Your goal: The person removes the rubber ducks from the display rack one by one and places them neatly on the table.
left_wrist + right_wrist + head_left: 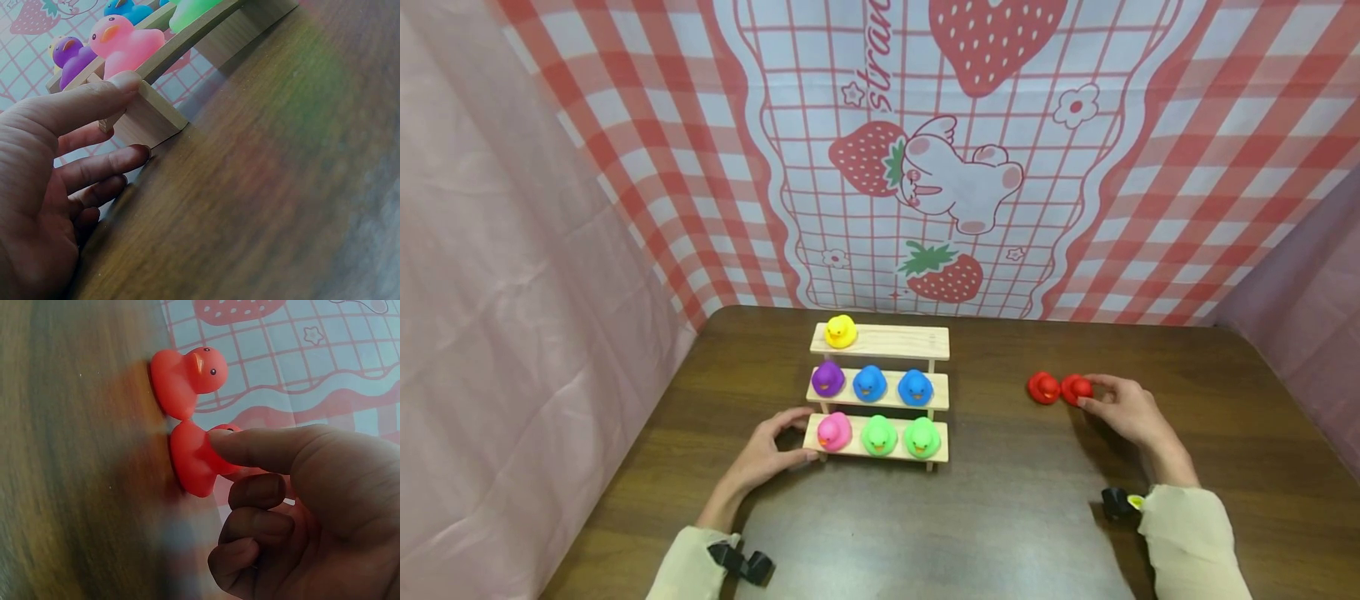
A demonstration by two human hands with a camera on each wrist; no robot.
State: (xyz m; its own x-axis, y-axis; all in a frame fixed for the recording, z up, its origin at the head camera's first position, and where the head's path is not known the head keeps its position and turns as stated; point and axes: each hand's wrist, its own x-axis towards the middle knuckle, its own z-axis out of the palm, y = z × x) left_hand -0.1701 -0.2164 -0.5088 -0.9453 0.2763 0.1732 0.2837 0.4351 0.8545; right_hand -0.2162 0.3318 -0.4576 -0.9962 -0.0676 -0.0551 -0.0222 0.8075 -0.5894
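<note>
My left hand [765, 450] holds the left end of a three-tier wooden display stand [901, 341]. In the left wrist view the thumb [125, 81] lies on the lowest shelf's end, beside a pink rubber duck [125, 44]. My right hand [1131, 410] pinches a red rubber duck [1077, 389] at its head between thumb and forefinger. A second red rubber duck [184, 381] sits right next to it, upright on the table. In the right wrist view the other fingers are curled below the forefinger, and the thumb hides part of the held duck's head.
On the top shelf sits a yellow duck [840, 332] at the left. The middle shelf bears a purple duck [827, 379] and two blue ducks [869, 384]. Two green ducks [878, 436] share the lowest shelf with the pink one. A checked strawberry cloth [940, 275] hangs behind the brown table [1000, 517].
</note>
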